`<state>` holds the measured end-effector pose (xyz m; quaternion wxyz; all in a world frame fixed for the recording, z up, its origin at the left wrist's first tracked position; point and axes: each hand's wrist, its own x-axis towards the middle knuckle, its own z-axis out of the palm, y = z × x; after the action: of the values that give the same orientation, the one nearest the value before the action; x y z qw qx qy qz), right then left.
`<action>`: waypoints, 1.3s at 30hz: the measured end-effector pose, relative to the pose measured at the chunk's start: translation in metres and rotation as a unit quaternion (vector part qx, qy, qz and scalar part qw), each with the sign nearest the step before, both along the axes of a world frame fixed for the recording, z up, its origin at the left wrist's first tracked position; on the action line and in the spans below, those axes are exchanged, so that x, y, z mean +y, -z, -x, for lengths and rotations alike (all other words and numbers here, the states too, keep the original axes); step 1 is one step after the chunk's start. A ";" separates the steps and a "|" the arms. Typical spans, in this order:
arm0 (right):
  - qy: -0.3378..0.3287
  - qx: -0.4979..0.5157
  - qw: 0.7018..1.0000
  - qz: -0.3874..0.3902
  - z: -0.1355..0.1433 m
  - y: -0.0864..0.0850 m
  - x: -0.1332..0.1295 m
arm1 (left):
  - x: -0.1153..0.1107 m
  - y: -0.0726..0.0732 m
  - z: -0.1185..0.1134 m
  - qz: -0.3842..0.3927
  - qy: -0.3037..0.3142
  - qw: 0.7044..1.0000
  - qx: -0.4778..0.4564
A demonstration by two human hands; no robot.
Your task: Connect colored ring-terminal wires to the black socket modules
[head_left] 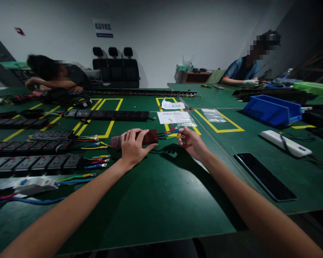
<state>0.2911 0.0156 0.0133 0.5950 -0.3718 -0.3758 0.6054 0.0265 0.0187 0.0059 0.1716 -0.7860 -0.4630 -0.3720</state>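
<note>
My left hand (134,145) is wrapped over a dark reddish-brown socket strip (151,137), which sticks out on both sides of the hand. From the strip's right end run several wires (165,134) in red, green and blue, tipped with ring terminals. My right hand (191,142) is at those wire ends, its fingers pinched together on a wire with a yellow-sleeved ring terminal (181,136). To the left lie black socket strips (34,164) in rows, their coloured wire ends pointing right.
A phone (265,175) and a white power strip (285,143) lie on the green table (156,211) at right, near a blue bin (271,109). Papers (172,117) and a plastic bag (214,115) lie ahead. Two people sit across the table, left and right.
</note>
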 end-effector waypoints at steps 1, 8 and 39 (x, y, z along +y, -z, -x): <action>0.010 -0.008 1.000 -0.003 -0.001 0.000 0.001 | 0.000 0.000 0.000 0.005 0.000 1.000 0.002; 0.091 -0.134 0.986 -0.049 -0.004 0.005 0.005 | 0.000 -0.002 0.000 0.018 0.017 1.000 0.017; 0.166 -0.546 0.785 -0.239 -0.005 0.021 0.004 | 0.002 -0.001 0.000 0.076 0.028 0.993 0.091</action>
<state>0.2963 0.0199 -0.0080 0.4513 -0.5425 -0.7035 0.0839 0.0269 0.0210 0.0074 0.1426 -0.8399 -0.4502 -0.2674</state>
